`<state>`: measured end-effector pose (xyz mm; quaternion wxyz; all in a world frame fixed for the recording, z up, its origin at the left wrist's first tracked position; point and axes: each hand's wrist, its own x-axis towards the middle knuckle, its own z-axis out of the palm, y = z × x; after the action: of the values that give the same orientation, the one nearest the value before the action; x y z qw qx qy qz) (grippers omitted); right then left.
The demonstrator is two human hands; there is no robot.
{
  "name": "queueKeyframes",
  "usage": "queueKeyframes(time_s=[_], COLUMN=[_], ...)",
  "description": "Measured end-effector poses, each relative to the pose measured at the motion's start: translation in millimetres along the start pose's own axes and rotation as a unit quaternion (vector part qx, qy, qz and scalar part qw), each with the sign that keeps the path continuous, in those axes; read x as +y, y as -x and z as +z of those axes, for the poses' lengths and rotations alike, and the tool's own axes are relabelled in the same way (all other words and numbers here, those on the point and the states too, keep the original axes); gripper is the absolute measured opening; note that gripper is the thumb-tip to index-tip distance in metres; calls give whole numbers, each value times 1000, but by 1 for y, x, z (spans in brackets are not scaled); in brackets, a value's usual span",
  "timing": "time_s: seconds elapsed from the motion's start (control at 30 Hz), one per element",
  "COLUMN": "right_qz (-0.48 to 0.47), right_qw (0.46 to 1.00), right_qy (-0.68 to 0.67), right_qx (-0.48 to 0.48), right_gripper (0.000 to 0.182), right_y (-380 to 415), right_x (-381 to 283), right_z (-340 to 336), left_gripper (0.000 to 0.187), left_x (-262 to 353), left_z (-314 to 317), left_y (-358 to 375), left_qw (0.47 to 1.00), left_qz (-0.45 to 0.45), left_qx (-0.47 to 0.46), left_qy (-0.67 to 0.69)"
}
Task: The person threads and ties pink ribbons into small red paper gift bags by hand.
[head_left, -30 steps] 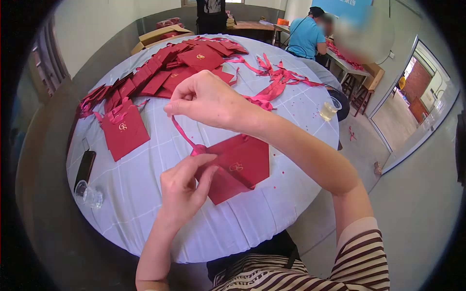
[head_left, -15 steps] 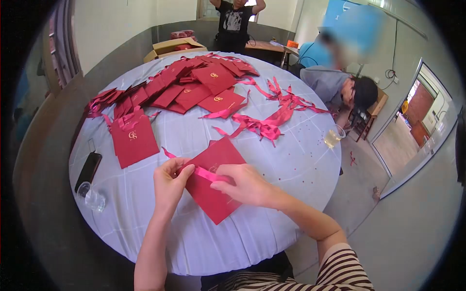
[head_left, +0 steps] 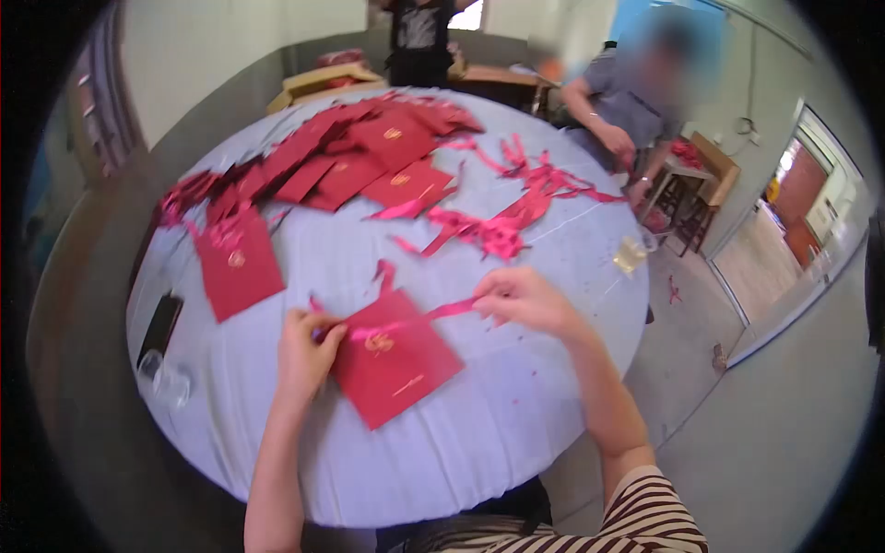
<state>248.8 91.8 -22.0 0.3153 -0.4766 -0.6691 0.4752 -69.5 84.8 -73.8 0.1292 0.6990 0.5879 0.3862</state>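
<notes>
A red paper gift bag with a gold emblem lies tilted on the cloth before me. Across its upper part runs a pink ribbon, stretched between my two hands. My left hand is closed at the bag's left corner, thumb and fingers pinching the ribbon there; the exact grip is partly hidden. Off the bag's right side, my right hand pinches the ribbon's other end, a little above the table. Another loop of ribbon sticks up behind the bag's top edge.
A pile of red bags covers the table's far side, with one bag nearer on the left. Loose ribbons lie behind my right hand. A phone, a clear cup and a yellowish cup stand near the edges. Two people are beyond.
My right hand has moved right and slightly up, drawing the ribbon out straight. The bag has shifted slightly left and turned. The person at right has risen from bending over.
</notes>
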Motion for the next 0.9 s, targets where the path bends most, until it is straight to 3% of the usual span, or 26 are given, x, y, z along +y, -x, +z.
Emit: queueKeyframes(time_s=[0.13,0.27,0.33,0.37,0.43,0.5,0.57,0.67,0.83,0.9], right_qz=[-47,-77,-80,-88,-66,-135,-121,-145,-150,-193], right_qw=[993,983,983,982,985,965,961,943,952,949], right_qy=[-95,-137,-140,-143,-140,-165,-191,-266,-251,-234], right_qx=[53,91,86,81,80,150,158,139,95,80], right_gripper=[14,14,15,16,17,20,23,19,12,13], right_y=[-6,-10,-7,-3,2,1,3,4,13,12], right_x=[19,24,21,16,9,15,8,6,-4,-1], right_z=[9,14,19,20,23,32,32,35,33,37], left_gripper=[16,15,14,14,14,15,22,19,14,11], left_x=[-1,25,31,32,33,30,27,11,26,37], left_z=[-4,-3,5,9,16,24,25,35,30,25], left_y=[-2,-11,-19,-23,-32,-38,-45,-40,-30,-29], left_qw=[995,997,982,981,985,988,983,988,967,962], left_qz=[71,73,189,191,118,91,5,-12,-99,-100], left_qx=[4,27,-9,-13,-121,-120,-181,-149,-146,-145], left_qy=[-68,8,-28,-28,-28,-33,-3,43,182,209])
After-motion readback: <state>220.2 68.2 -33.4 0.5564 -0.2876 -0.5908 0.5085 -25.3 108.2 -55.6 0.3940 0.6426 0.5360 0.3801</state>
